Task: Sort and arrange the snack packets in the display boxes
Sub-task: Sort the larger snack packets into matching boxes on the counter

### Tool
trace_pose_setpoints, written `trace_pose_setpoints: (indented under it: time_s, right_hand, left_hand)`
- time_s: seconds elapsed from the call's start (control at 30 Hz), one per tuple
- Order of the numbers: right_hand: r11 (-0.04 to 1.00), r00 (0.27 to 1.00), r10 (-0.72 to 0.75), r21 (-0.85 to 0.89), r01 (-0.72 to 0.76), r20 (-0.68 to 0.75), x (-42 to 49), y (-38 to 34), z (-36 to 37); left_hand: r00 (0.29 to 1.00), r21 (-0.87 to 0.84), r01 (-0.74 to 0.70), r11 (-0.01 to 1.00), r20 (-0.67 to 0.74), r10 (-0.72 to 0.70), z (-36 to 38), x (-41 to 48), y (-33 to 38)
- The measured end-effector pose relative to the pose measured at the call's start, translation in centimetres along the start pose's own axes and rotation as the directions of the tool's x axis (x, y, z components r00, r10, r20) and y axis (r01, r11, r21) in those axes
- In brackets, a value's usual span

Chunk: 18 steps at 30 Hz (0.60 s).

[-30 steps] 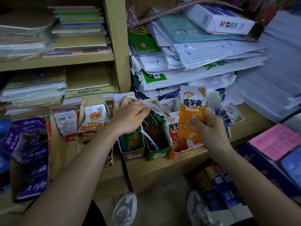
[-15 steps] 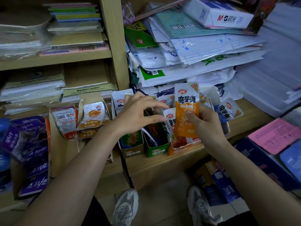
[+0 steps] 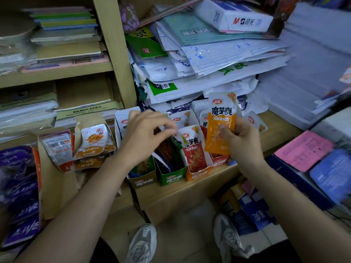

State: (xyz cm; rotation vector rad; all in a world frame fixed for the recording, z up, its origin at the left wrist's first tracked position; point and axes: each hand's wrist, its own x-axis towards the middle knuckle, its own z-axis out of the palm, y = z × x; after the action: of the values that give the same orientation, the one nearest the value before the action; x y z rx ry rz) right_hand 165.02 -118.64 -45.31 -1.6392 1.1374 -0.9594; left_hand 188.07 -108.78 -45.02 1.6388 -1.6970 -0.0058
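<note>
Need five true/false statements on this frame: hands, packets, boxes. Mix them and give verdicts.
1. The right hand holds an orange packet upright. True.
2. The green box stands to the right of the orange box. False: it stands directly to its left.
3. The left hand is over the green box. True.
4. The M&G ream lies on the floor by the shoes. False: it lies on top of the paper pile behind the boxes.
5. Purple packets lie at the far left. True.
</note>
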Motion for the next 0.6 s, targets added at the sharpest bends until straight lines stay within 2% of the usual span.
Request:
trace_pose_setpoints:
  time_s: [0.07, 0.13, 0.2, 0.3, 0.37, 0.47, 0.6]
  right_hand:
    - [1.0, 0.999, -0.006, 0.026, 0.007, -0.043, 0.3, -0.1, -0.8]
    - [1.0, 0.996, -0.025, 0.016, 0.026, -0.087, 0.8, -0.4, -1.9]
    - [0.999, 0.988, -0.049, -0.027, 0.045, -0.149, 1.9, -0.2, -3.6]
    - [0.991, 0.957, -0.096, -0.114, 0.066, -0.274, 3.2, 0.4, -5.8]
    - [0.988, 0.928, -0.114, -0.141, 0.067, -0.355, 3.8, 0.7, -6.8]
    - [0.984, 0.907, -0.124, -0.165, 0.061, -0.402, 4.6, 1.4, -7.9]
    - [0.968, 0.923, -0.095, -0.253, -0.003, -0.374, 5.5, 3.1, -9.2]
  left_hand:
    - [0.977, 0.024, 0.086, 0.996, -0.199, -0.079, -0.6, 0.3, -0.7]
    - [0.938, 0.126, 0.245, 0.961, -0.28, -0.202, -0.8, 0.6, -1.7]
    - [0.936, 0.261, 0.324, 0.909, -0.227, -0.269, -0.4, 0.7, -2.5]
    - [0.926, 0.317, 0.378, 0.87, -0.144, -0.35, 0.2, 0.8, -2.2]
    - [0.93, 0.329, 0.366, 0.87, -0.173, -0.326, 0.5, 1.0, -1.3]
    - [0.961, 0.305, 0.24, 0.922, -0.212, -0.18, 2.0, 1.3, 1.4]
    - [1.0, 0.184, 0.021, 0.983, -0.019, -0.018, 5.9, 2.2, 5.1]
